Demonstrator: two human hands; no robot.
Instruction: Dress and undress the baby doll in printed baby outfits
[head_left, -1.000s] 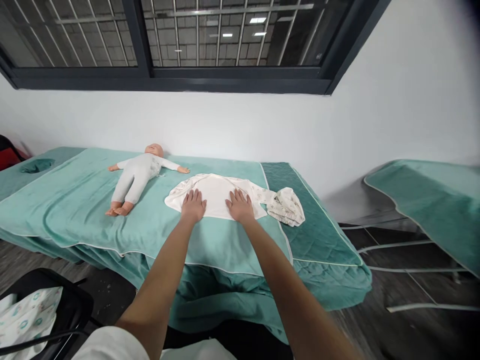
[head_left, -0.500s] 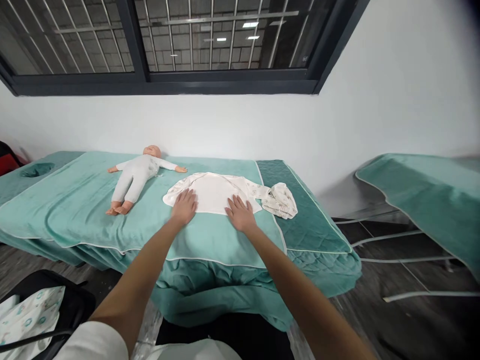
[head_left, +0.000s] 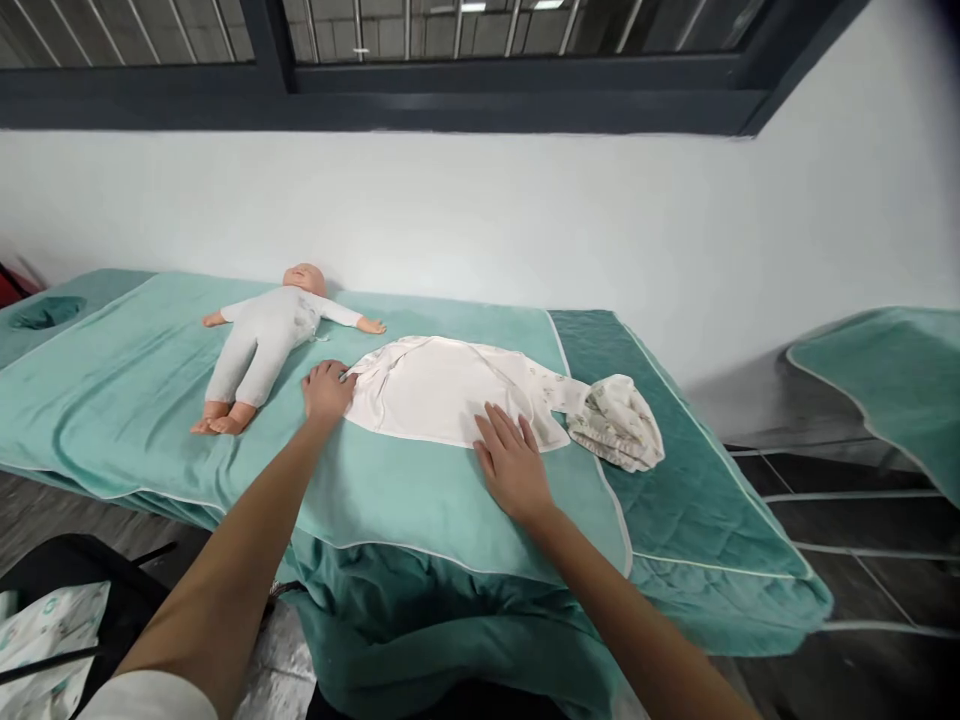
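A white baby top (head_left: pixel 439 385) lies spread out on the green bed cover, its plain side up. At its left end, my left hand (head_left: pixel 328 390) has closed fingers on the garment's edge. Flat on the lower right part of the top rests my right hand (head_left: pixel 514 465), fingers spread. A patterned sleeve extends from the top's right side to a bunched patterned cloth (head_left: pixel 619 422); whether the two are joined I cannot tell. Left of the top, a baby doll (head_left: pixel 262 335) in a pale suit lies on its back, arms out.
The bed (head_left: pixel 720 560) with its green cover stands against a white wall below a barred window. A face hole (head_left: pixel 49 312) is at the bed's far left. Another green-draped surface (head_left: pixel 885 385) is at the right. A black bag or chair with a patterned package (head_left: pixel 56 640) stands lower left.
My left hand has moved left from the top's middle to its left edge and closed there. My right hand stays flat on the lower right part. The camera view has tilted down and come closer.
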